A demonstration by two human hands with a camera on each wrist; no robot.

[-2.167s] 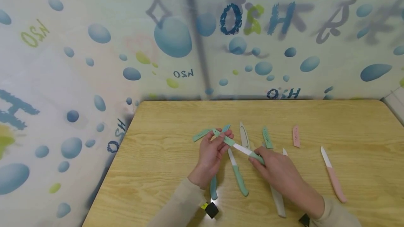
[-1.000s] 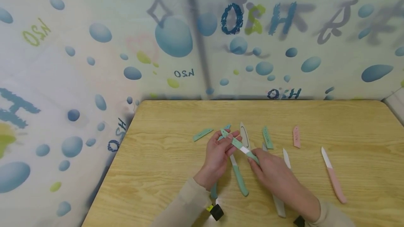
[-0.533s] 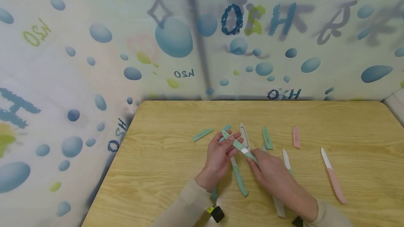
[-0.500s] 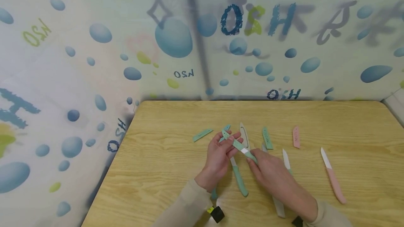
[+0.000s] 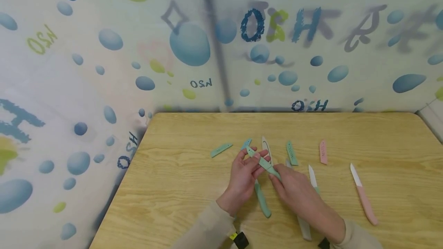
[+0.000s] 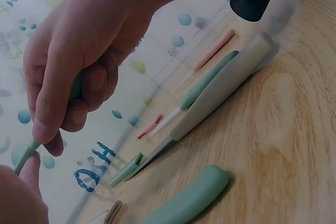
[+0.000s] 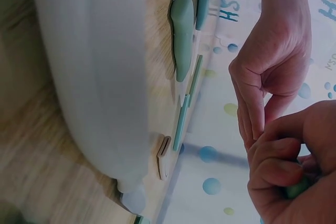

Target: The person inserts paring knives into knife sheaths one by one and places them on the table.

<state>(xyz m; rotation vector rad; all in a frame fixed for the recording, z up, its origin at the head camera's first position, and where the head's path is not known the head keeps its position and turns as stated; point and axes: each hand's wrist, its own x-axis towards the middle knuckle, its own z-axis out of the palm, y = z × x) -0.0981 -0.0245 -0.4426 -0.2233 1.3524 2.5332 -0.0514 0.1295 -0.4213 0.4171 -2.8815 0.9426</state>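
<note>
My left hand [image 5: 242, 178] pinches a green blade sheath [image 5: 265, 163] between thumb and fingers above the table. My right hand [image 5: 299, 189] grips the green handle [image 5: 275, 172] of a paring knife, whose blade is hidden inside the sheath. Sheath and handle meet in one slanting line. In the left wrist view the right hand [image 6: 84, 51] has its fingers curled round the handle. The right wrist view shows both hands close together, the left hand [image 7: 278, 61] reaching toward the right one. Below them lies a green-handled knife [image 5: 263, 201], its blade mostly covered by the left hand.
On the wooden table [image 5: 173, 187] lie a white-handled knife [image 5: 304, 228], another green-handled knife [image 5: 312, 176] and a pink-handled knife [image 5: 367, 205]. Loose sheaths line the back: green [image 5: 221, 150], blue [image 5: 246, 143], beige [image 5: 265, 147], a second green one [image 5: 292, 153] and a pink sheath [image 5: 323, 152].
The knife's blade has slid into the green sheath until none of it shows. The left hand has moved right and the right hand slightly left, bringing them closer together.
</note>
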